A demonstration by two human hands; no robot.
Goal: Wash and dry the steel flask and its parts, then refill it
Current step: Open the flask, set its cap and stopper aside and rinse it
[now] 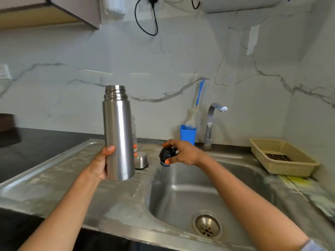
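My left hand (100,163) curled round the lower part of the steel flask (117,134), holding it upright and uncapped above the draining board (72,178), while my right hand (184,153) pinched its black stopper (167,154) over the edge of the sink (190,196). The steel cap (141,160) sat on the draining board just behind the flask.

Bright, even light; soft, wide-angle-warped edges

Both bare forearms reach forward. The left hand (99,164) is raised, thumb in front and fingers (135,146) curled behind the upright flask (118,134). The right hand (184,153), palm down, grips a dark stopper (165,155) from above.
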